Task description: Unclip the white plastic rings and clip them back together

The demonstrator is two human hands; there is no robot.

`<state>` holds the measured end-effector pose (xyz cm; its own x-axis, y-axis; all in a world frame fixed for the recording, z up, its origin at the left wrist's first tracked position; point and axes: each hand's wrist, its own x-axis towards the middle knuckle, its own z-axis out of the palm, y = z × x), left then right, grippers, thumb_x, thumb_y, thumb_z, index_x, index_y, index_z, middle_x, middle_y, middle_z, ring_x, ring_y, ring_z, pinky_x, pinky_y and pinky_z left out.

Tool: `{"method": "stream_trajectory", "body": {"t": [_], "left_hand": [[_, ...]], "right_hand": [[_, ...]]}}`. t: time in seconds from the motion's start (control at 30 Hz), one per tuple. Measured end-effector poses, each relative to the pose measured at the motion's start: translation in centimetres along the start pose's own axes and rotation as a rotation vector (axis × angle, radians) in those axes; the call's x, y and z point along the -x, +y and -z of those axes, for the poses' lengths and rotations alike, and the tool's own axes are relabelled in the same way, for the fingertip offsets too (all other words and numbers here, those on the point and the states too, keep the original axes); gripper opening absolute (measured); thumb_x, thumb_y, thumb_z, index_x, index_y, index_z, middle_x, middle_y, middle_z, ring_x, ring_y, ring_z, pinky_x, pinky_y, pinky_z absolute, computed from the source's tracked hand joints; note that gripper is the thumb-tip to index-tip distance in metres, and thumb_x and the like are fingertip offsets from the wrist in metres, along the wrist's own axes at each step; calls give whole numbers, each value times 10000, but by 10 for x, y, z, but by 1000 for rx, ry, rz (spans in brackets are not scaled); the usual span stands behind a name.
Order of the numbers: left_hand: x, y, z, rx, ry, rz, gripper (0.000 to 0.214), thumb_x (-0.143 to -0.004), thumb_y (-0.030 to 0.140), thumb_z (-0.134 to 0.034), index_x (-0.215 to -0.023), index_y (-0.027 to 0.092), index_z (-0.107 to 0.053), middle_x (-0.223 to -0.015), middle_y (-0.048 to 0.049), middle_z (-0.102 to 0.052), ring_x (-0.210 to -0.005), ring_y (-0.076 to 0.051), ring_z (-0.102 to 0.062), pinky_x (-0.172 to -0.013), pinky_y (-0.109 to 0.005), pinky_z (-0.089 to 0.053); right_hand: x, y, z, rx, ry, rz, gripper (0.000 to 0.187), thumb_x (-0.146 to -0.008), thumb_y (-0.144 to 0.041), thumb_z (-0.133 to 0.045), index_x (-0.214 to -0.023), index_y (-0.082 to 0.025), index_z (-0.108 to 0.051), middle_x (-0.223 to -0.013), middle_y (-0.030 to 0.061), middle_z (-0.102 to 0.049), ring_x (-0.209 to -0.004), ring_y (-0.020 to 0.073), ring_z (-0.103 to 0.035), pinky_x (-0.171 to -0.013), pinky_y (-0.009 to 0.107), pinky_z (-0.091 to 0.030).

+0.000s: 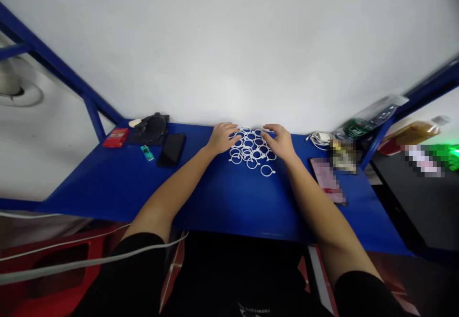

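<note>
Several white rings (257, 154), each with a small eyelet, lie in a loose, overlapping pile on the blue tabletop (236, 202). One ring (267, 170) sits apart at the near right of the pile. My left hand (222, 138) rests at the pile's left edge, fingers bent and apart, close over the outermost rings. On the opposite side my right hand (278, 141) curves around the right edge, thumb spread from the fingers. Both hands appear to touch or hover just over the rings; which, I cannot tell. Neither hand visibly grips a ring.
Left of the pile lie a black phone (172, 149), a small green piece (147, 153), a dark crumpled item (152, 128) and a red box (116, 137). On the right are a coiled white cable (322, 139), a plastic bottle (373, 116) and a pink item (326, 178). A white wall stands behind.
</note>
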<state>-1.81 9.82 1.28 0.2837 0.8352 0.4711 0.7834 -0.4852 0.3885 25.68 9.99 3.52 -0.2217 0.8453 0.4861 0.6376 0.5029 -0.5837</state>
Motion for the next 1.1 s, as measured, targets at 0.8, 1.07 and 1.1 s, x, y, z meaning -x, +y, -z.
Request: {"method": "stream_trajectory", "body": {"t": [0.8, 1.07, 1.1], "left_hand": [[86, 73, 9, 239, 26, -178, 353, -1124, 364, -457, -1061, 192, -759, -1079, -78, -790, -1019, -226, -713, -942, -414, -513], [83, 64, 6, 233, 30, -282, 390, -1130, 350, -408, -936, 188, -705, -912, -63, -743, -885, -209, -672, -857, -378, -499], [83, 64, 5, 223, 49, -290, 407, -1134, 343, -386, -909, 187, -687, -882, -64, -725, -861, -208, -656, -840, -376, -496]], "right_hand": [[71, -78, -1, -114, -330, -51, 82, -939, -249, -565, -878, -213, -607, -794, 18, -686, -684, 161, -596, -659, 271, -426], [91, -76, -17, -299, -186, 91, 161, -935, -356, -686, -856, -223, -639, -791, 11, -665, -699, 161, -587, -677, 292, -465], [91, -77, -17, -312, -185, 85, 174, -942, -378, -694, -875, -224, -647, -789, 9, -665, -692, 160, -585, -671, 292, -468]]}}
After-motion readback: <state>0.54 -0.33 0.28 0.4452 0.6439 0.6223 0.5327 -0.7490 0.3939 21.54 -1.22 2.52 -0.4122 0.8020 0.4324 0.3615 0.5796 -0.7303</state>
